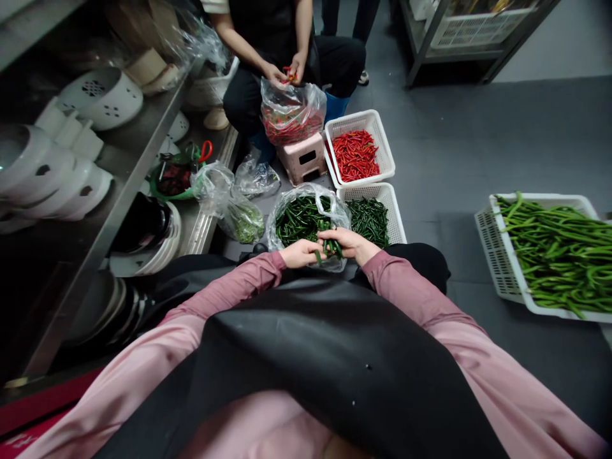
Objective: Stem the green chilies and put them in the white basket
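My right hand [351,242] is closed around a small bunch of green chili peppers [331,246]. Close beside it, my left hand [300,253] has its fingertips pinched on a green chili pepper at the bunch's left side. Both hands are over the near edge of an open clear plastic bag [271,231] full of dark green chilies [299,220]. Touching the bag's right side is a white plastic basket [396,220] with more green chilies [370,217], partly behind my right hand.
Opposite, a seated person's hands [289,69] hold red chilies over a bag [294,115] on a pink stool [302,156]. A white basket [387,153] holds red chilies. Long green beans fill a basket [507,271] at right. Metal shelving [129,172] with dishes stands left; bagged greens [246,223] lie nearby.
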Motion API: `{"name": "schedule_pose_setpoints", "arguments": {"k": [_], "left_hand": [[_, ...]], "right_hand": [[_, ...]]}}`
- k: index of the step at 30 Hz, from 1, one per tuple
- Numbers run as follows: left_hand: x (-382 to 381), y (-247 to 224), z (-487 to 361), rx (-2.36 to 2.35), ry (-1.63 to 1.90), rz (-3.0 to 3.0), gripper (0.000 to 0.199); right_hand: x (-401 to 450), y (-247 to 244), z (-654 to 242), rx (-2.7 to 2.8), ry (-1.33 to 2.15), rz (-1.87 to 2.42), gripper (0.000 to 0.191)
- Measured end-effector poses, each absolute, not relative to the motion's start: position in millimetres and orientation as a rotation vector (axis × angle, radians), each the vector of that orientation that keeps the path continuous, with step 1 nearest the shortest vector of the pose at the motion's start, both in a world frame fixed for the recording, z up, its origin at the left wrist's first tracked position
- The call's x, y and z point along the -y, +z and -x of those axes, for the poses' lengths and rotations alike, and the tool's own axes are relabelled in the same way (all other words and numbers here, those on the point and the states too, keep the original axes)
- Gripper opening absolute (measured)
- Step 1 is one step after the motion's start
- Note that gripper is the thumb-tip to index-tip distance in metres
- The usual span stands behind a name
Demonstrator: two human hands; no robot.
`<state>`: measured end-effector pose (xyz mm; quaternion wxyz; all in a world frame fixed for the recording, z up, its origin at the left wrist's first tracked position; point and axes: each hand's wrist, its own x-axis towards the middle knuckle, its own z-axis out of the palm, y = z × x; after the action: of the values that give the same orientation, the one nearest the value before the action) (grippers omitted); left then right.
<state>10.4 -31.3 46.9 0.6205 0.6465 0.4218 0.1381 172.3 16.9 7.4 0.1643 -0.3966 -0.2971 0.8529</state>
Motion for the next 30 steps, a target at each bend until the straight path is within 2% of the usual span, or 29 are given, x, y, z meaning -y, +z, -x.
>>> {"name": "schedule_pose_setpoints", "arguments": {"k": [2,5,8,10,14,19,22,27,30], "left_hand": [[30.2,49.6,-11.1,-0.934,0.233,-1.469,0.038],[22.9,39.4,-8.3,-1.337,0.278,-1.416,0.042],[15.9,21.4,-3.5,-1.74,0.146,-1.487,0.041],[15.6,11.5,-4.0,-1.816,0.005,-1.653,0.035],[20.3,1.7,-13.9,-1.819,-0.023,-1.813,0.031],[23.0,2.2,-15.8,-1.54,0.253,-1.496,0.037],[26.3,7.7,-12.7,-1.422,0.373,-1.604,0.037],[26.1,13.0,-12.4,-1.41,0.147,-2.099,0.029],[19.5,6.9,-4.8,-1.51,0.069,-2.171,0.048]], "right_hand": [[-17.9,5.6,-173.2,0.92,2.367,1.188,0.013],[-19.6,6.2,-174.7,1.02,2.045,1.233,0.009],[-16.7,9.1,-173.9,1.204,1.886,1.181,0.031],[-11.9,9.0,-171.0,1.278,1.857,1.205,0.036],[-4.8,2.4,-165.9,1.224,1.851,1.245,0.03],[-7.7,-0.5,-167.8,0.877,2.004,1.212,0.019],[-11.4,3.2,-168.2,0.731,2.097,1.205,0.011],[-38.6,6.1,-189.8,0.525,1.918,1.375,0.012],[-72.4,1.2,-227.1,0.639,1.74,1.413,0.014]]}}
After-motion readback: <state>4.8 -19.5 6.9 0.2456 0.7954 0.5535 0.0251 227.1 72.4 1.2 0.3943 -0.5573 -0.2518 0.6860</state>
